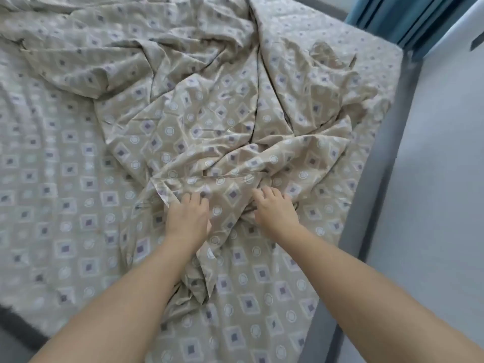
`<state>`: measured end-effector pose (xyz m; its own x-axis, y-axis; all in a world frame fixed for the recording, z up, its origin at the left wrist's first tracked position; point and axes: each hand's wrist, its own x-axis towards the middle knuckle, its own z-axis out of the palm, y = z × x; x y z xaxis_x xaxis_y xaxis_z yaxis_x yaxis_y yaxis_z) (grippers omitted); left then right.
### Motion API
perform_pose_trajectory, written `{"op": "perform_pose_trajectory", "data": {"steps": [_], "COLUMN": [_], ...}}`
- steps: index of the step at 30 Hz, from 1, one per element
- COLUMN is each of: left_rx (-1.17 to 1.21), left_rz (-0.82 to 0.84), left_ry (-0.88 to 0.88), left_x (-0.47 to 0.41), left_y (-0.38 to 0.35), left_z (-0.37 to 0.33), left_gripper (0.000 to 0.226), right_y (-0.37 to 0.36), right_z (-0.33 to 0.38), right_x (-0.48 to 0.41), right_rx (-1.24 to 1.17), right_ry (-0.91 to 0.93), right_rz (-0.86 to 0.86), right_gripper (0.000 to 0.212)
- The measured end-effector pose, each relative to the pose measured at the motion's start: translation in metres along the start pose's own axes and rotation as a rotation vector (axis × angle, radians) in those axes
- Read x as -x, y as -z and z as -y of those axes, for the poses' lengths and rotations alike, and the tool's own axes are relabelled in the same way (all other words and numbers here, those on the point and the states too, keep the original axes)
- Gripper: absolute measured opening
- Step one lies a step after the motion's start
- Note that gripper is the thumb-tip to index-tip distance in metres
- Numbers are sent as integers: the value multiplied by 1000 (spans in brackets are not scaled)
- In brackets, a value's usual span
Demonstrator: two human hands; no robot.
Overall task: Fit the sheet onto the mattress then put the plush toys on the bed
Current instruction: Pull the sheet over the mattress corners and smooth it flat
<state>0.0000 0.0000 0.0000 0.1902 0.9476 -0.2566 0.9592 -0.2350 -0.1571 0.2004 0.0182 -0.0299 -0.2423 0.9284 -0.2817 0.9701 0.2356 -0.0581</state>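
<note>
A beige sheet [209,106] printed with diamonds and circles lies crumpled in a heap across the mattress [377,51], whose bare quilted surface shows at the far right corner. My left hand [187,218] rests on a folded edge of the sheet, its fingertips curled into the cloth. Close beside it, my right hand [275,209] lies on a bunched fold with its fingers bent into the fabric. Both hands are near the middle of the bed. No plush toys are in view.
A grey bed frame [387,192] runs along the right side and shows again at the lower left. Pale floor [432,205] lies to the right of it. Blue curtains [392,19] hang at the top right.
</note>
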Motion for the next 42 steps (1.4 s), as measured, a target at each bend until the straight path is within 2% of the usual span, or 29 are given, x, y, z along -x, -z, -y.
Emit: {"op": "perform_pose_trajectory", "data": {"steps": [2,4,7,8,9,11,12,15,19,22,24,25,28,30,31,33,35,36,39,42], "left_rx": [31,54,60,58,53,44,49,213,349,412,308,212,42,75,111,176,242,267,174,46], "left_rz": [36,82,175,181,170,144,143,177,284,259,298,309,367,437,458,437,395,383,412,543], "left_ry": [6,-45,-126,-119,-119,-144,-156,-99,3,-75,-163,-215,-289,-281,-284,-304,-299,-298,-378,-432], "left_x": [-21,-42,-64,-69,-73,-76,-73,-62,-41,-20,-7,0,12,19,20,25,34,40,65,84], "left_y": [-11,-17,-23,-25,-26,-24,-22,-19,-11,0,5,6,13,18,19,18,13,13,10,-1], "left_z": [5,11,13,13,13,12,11,13,24,34,41,45,50,51,51,50,47,45,33,20], "left_gripper": [41,64,90,88,77,31,17,21,26,10,33,37,11,8,9,13,10,5,19,5], "right_y": [-5,-5,-3,-3,0,2,3,8,16,24,31,32,31,31,32,33,32,31,24,14], "right_z": [0,-1,1,2,2,4,5,2,0,2,7,11,26,39,43,50,55,57,58,55], "right_x": [-20,-40,-59,-63,-65,-66,-65,-59,-38,-13,6,17,46,67,75,92,107,113,132,151], "right_rx": [-21,-7,20,53,96,102,72,-7,-46,-118,-146,-135,-149,-218,-240,-237,-157,-70,132,144], "right_ry": [9,13,29,71,110,163,161,148,237,277,301,305,232,97,56,38,26,26,6,15], "right_rz": [-38,-89,-121,-112,-88,-68,-57,-5,-63,-83,-63,-47,20,50,50,57,143,213,339,355], "right_gripper": [57,67,62,54,43,27,23,16,27,23,23,24,24,8,11,34,41,35,9,15]}}
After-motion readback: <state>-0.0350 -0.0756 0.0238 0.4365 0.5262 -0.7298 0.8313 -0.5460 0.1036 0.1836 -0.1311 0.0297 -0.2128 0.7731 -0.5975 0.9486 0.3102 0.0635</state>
